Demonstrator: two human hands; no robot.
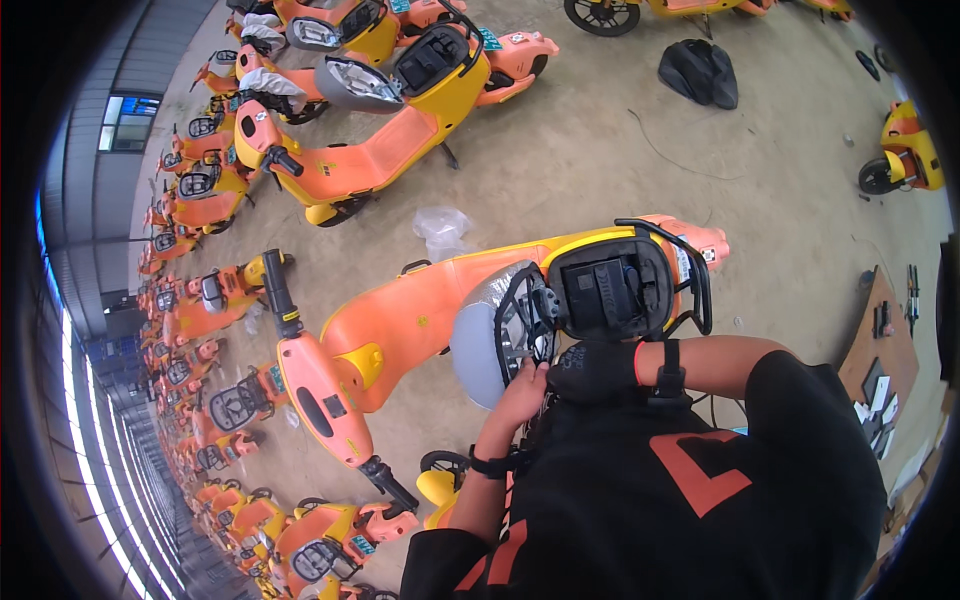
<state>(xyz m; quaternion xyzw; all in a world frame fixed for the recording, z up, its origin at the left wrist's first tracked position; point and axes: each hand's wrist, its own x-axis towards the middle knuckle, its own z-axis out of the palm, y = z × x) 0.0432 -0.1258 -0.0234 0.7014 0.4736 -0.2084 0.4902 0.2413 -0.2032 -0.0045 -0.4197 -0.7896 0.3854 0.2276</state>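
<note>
An orange and yellow scooter [400, 320] stands in front of me with its seat tipped up. The seat [478, 345] is grey, wrapped in clear plastic, and its black underside [525, 320] faces me. Behind it the open black compartment [610, 285] shows, ringed by a black rear rack [700, 290]. My left hand [520, 393] is bare, with a black band on the wrist, and its fingers rest on the lower edge of the seat's underside. My right hand [595, 370] wears a black glove and sits curled at the joint between seat and compartment; its fingertips are hidden.
Rows of matching orange scooters [350, 150] fill the left and far side. A clear plastic bag [442, 228] and a black bag [700, 72] lie on the concrete floor. A brown board with tools [880, 350] lies at the right, beyond it another scooter [905, 150].
</note>
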